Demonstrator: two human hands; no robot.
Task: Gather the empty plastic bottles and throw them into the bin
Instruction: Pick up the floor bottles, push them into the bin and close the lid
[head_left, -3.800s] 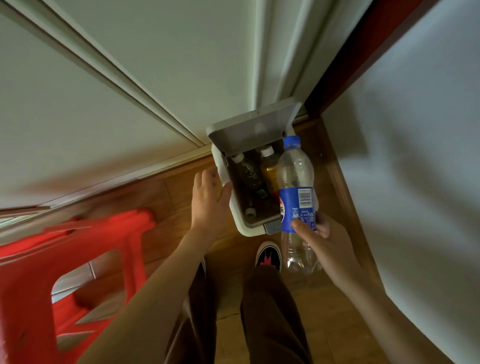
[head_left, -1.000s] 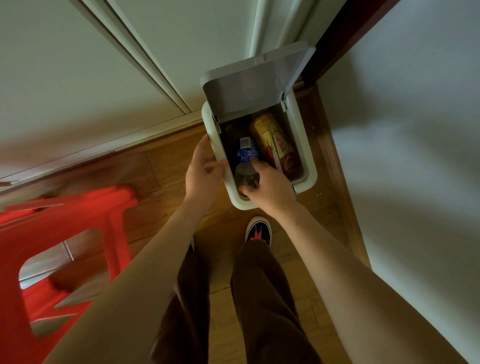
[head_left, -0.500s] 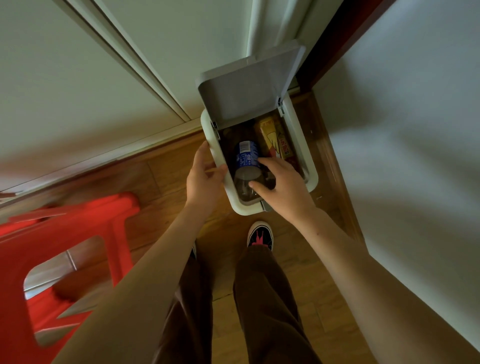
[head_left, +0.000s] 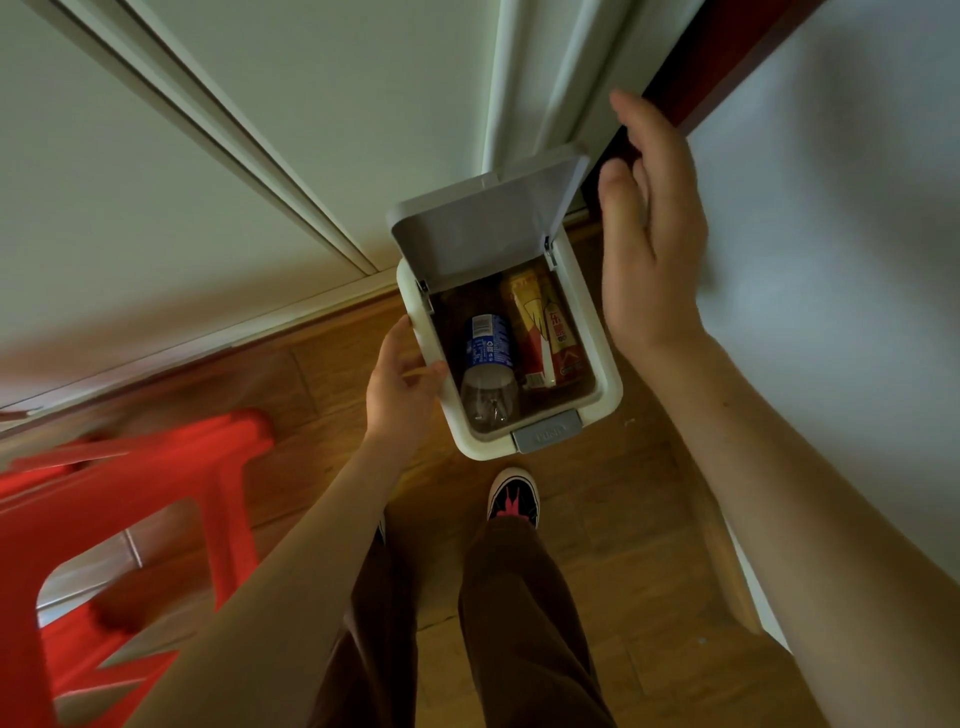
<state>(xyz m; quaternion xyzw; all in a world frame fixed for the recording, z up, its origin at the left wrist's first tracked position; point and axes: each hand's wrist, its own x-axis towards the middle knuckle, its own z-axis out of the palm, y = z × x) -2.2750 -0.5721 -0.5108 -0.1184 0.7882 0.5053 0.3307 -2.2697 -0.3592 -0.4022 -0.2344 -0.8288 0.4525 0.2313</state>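
A small white bin (head_left: 605, 358) stands on the wooden floor against the wall, its grey lid (head_left: 483, 228) tipped up. Inside lie a clear plastic bottle with a blue label (head_left: 488, 366), bottom towards me, and a bottle with a red and yellow label (head_left: 548, 330) beside it. My left hand (head_left: 400, 387) grips the bin's left rim, thumb over the edge. My right hand (head_left: 647, 228) hovers empty above and to the right of the bin, fingers apart, next to the raised lid.
A red plastic stool (head_left: 119, 519) stands at the left. A white wall (head_left: 841, 260) runs close along the right, and a white door with a dark red frame (head_left: 727, 47) is behind the bin. My legs and one shoe (head_left: 513, 501) are just below the bin.
My right hand has let go of the blue-labelled bottle inside the bin and risen up and to the right, empty. The left hand stays on the bin's rim.
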